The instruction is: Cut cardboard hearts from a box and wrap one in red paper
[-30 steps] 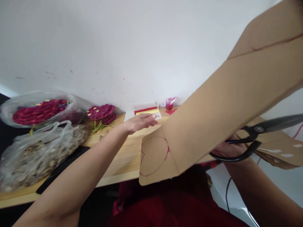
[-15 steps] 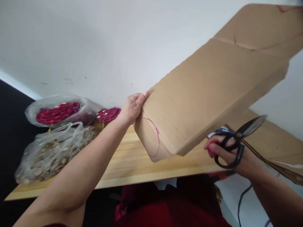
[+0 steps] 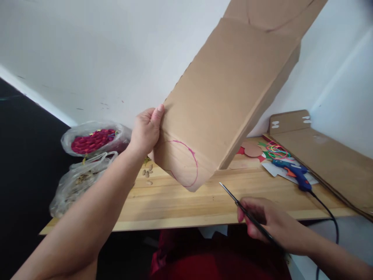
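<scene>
My left hand (image 3: 147,130) grips the left edge of a large folded cardboard sheet (image 3: 221,93), thumb on the front face, and holds it up tilted above the table. A curved pink line is drawn on its lower flap (image 3: 182,165), and darker curved lines mark the top flap. In my right hand (image 3: 266,221) is a pair of scissors (image 3: 237,202), seen edge-on, the tip pointing up and left. That tip sits just below and right of the cardboard's bottom corner, apart from it.
On the wooden table (image 3: 175,212) lie a blue glue gun (image 3: 295,173) with a black cord, coloured loops (image 3: 278,151) and several nut-like pieces (image 3: 147,172). Plastic bags (image 3: 78,188) stand at left. More cardboard (image 3: 329,159) leans at right against the white wall.
The cardboard has swung steeper, its upper end moving left. My right hand has turned the scissors from pointing up-right to pointing up-left, near the lower flap. The glue gun has come into fuller view.
</scene>
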